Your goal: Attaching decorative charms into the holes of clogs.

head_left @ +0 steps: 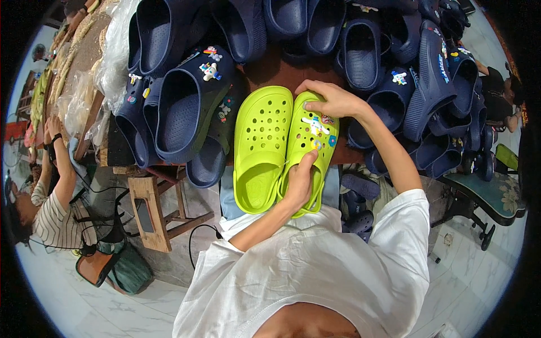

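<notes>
Charm-decorated lime clog [322,158] held between both hands
Right hand [331,99] pinches its toe; left hand [300,181] grips the opening's edge, thumb on top, fingers hidden; navy clogs [181,110] beyond the hands, some cut off above

Navy clogs [183,110] crowd both sides and beyond, leaving a narrow brown tabletop [265,73] strip past the green clogs [264,151].
</notes>
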`<control>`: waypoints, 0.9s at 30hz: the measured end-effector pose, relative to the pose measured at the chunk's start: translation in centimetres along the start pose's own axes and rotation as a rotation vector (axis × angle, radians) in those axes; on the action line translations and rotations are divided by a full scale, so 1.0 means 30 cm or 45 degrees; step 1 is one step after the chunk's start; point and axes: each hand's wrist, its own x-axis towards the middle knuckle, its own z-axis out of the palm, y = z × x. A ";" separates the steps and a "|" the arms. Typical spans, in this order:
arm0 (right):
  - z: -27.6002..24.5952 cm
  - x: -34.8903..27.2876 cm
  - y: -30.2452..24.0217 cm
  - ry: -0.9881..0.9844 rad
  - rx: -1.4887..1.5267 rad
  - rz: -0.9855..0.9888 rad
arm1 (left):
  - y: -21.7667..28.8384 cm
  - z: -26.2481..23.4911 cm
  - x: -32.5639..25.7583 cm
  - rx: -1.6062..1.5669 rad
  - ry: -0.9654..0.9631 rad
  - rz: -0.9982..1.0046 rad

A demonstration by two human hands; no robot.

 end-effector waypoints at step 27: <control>-0.011 -0.225 -0.047 0.882 0.466 0.034 | 0.003 -0.005 -0.042 -0.386 -0.191 0.044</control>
